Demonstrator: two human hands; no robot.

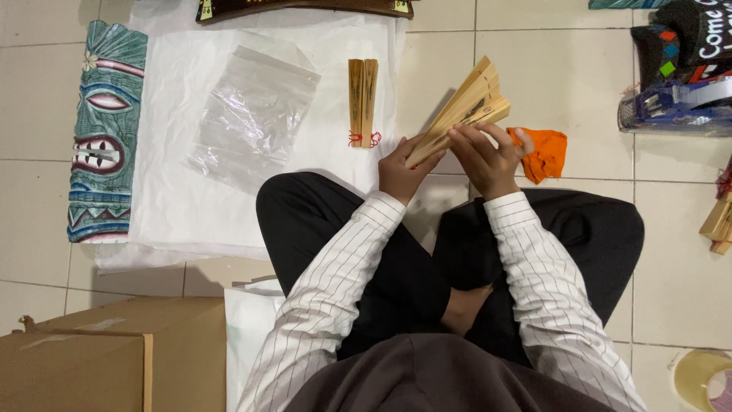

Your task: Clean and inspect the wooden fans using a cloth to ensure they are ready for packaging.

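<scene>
Dark cloth over the lap point(427, 374) fills the bottom of the view, with striped sleeves point(335, 275) reaching forward over crossed legs in black trousers point(305, 214). Both hands meet above the knees around a wooden fan point(465, 107). It is partly closed, its pale slats stacked and slanting up to the right, with dark marks showing on the face. The left hand point(402, 172) is curled closed around the fan's lower end, thumb up along the slats. The right hand point(488, 160) lies just beside it, fingers bent over the fan's middle and pressing on the top slat, so the fan sticks out beyond both hands toward the tiles. On the floor ahead lies a white sheet point(175, 183), and on it a clear plastic bag point(252, 114), flat and crinkled, and a second fan point(363, 99), shut, upright in the view, with a red cord at its lower end. At the sheet's left edge rests a long carved mask point(103, 130), teal with pink and white features. An orange cloth point(545, 152) sits crumpled on the tiles just right of the right hand. At upper right stand dark painted signs point(686, 38) with coloured patches and white lettering, over a blue wrapped bundle point(675, 107). A brown cardboard box point(107, 358) sits at lower left, a white bag point(248, 320) beside it, and a tape roll point(701, 378) at lower right.
</scene>
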